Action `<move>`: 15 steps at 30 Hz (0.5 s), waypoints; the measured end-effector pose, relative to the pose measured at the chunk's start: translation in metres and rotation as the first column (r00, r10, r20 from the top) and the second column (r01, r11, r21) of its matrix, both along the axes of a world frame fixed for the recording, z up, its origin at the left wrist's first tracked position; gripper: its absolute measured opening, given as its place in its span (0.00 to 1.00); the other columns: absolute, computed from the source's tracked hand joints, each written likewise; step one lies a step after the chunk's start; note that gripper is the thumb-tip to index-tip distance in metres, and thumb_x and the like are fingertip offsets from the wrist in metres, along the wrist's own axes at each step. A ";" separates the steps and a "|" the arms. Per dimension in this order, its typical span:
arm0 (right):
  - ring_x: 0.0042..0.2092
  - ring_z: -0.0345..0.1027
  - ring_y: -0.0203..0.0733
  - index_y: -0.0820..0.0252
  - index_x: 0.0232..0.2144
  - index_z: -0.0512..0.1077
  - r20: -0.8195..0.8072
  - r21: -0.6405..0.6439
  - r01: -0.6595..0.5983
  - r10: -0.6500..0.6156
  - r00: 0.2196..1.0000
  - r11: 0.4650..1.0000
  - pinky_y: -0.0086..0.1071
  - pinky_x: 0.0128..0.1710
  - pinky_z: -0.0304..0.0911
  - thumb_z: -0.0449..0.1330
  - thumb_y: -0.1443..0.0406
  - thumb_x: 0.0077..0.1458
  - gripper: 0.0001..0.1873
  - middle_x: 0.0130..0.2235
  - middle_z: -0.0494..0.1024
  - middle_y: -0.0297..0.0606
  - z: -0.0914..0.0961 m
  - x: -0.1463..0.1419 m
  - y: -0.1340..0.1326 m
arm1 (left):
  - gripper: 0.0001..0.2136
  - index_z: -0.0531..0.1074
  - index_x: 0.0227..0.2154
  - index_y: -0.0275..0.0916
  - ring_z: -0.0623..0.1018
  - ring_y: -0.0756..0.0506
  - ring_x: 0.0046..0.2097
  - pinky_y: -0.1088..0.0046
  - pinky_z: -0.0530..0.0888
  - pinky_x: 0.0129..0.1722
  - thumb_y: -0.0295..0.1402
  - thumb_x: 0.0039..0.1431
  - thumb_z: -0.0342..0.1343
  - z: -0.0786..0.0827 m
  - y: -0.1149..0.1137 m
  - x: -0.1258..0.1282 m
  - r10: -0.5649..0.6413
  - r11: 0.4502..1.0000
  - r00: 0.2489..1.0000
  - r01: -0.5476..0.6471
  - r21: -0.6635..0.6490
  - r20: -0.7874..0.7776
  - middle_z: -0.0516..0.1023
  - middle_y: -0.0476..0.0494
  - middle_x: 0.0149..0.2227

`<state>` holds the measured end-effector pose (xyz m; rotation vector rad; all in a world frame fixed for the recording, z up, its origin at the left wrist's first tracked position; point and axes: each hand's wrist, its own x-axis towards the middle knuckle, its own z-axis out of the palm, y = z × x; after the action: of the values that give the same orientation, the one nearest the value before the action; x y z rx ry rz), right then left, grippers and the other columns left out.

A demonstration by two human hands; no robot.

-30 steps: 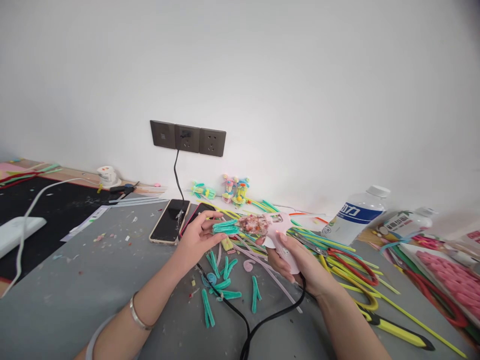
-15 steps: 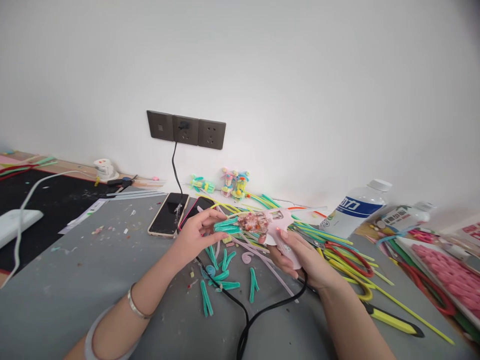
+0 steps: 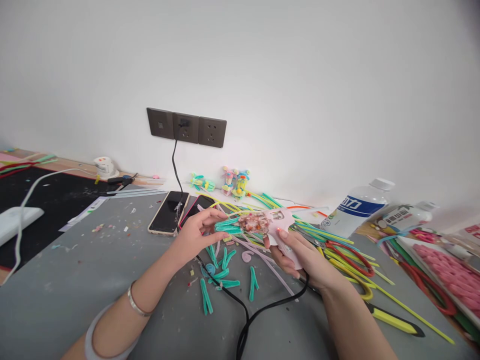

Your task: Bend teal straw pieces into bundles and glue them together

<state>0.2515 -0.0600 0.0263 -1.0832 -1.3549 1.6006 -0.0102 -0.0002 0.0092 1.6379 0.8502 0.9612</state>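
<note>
My left hand [image 3: 198, 230] pinches a small bundle of teal pipe cleaners [image 3: 227, 226] between thumb and fingers. My right hand [image 3: 296, 255] is wrapped around the handle of a pale pink hot glue gun [image 3: 280, 222], whose front is crusted with reddish, glittery glue. The gun points left, with its nozzle at the open end of the bundle; whether it touches cannot be made out. Several folded teal pipe cleaner pieces [image 3: 253, 284] lie on the grey mat below. A lilac pipe cleaner spiral [image 3: 246, 256] rests beneath the gun.
A black cord [image 3: 243, 330] loops across the grey mat [image 3: 93, 280]. Phones [image 3: 168, 212] lie behind my left hand, near small pipe cleaner figures [image 3: 240, 184]. At right are red-handled scissors [image 3: 352, 258], a yellow cutter [image 3: 395, 321], loose pipe cleaners and a bottle [image 3: 356, 207].
Both hands hold the same grip and nearly the same place. The glue gun's front has tilted very slightly; the view has shifted a little.
</note>
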 end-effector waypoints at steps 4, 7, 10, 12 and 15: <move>0.14 0.45 0.28 0.62 0.34 0.70 0.019 0.007 0.008 -0.008 1.000 1.000 0.27 0.16 0.39 0.52 0.47 0.63 0.24 0.16 0.57 0.24 0.001 -0.001 -0.001 | 0.15 0.72 0.43 0.40 0.80 0.41 0.44 0.68 0.75 0.42 0.39 0.54 0.65 -0.001 0.000 -0.001 -0.005 1.000 1.000 0.005 0.004 -0.001 0.82 0.40 0.44; 0.14 0.44 0.27 0.62 0.33 0.70 0.029 0.007 0.011 -0.011 1.000 1.000 0.26 0.16 0.39 0.52 0.46 0.63 0.25 0.16 0.57 0.24 0.003 -0.001 -0.001 | 0.15 0.72 0.42 0.40 0.80 0.42 0.43 0.69 0.75 0.42 0.38 0.54 0.65 -0.001 0.000 -0.001 -0.004 1.000 1.000 0.004 0.007 0.004 0.82 0.41 0.44; 0.14 0.44 0.27 0.62 0.32 0.70 0.025 -0.010 0.016 -0.016 1.000 1.000 0.26 0.15 0.39 0.53 0.45 0.62 0.25 0.16 0.57 0.24 0.004 -0.002 -0.001 | 0.15 0.72 0.43 0.39 0.80 0.42 0.43 0.69 0.75 0.42 0.37 0.54 0.65 0.000 0.000 -0.001 0.006 1.000 1.000 -0.006 0.018 -0.007 0.82 0.41 0.44; 0.14 0.44 0.27 0.62 0.32 0.69 0.017 -0.023 0.020 -0.019 1.000 1.000 0.25 0.15 0.39 0.54 0.45 0.61 0.25 0.16 0.58 0.24 0.004 -0.002 -0.001 | 0.15 0.72 0.43 0.39 0.80 0.43 0.43 0.69 0.75 0.42 0.37 0.54 0.65 0.001 0.000 -0.001 0.010 1.000 1.000 -0.009 0.028 -0.010 0.81 0.41 0.45; 0.14 0.43 0.26 0.62 0.32 0.69 -0.001 -0.029 0.021 -0.021 1.000 0.999 0.24 0.15 0.39 0.55 0.44 0.60 0.25 0.16 0.58 0.23 0.004 -0.002 -0.001 | 0.15 0.72 0.43 0.39 0.79 0.43 0.43 0.69 0.75 0.42 0.36 0.54 0.64 0.002 0.000 -0.001 0.010 0.999 1.000 -0.010 0.040 -0.001 0.81 0.41 0.46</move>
<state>0.2497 -0.0610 0.0307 -1.1096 -1.3196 1.6097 -0.0113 -0.0002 0.0112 1.6697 0.8459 0.9897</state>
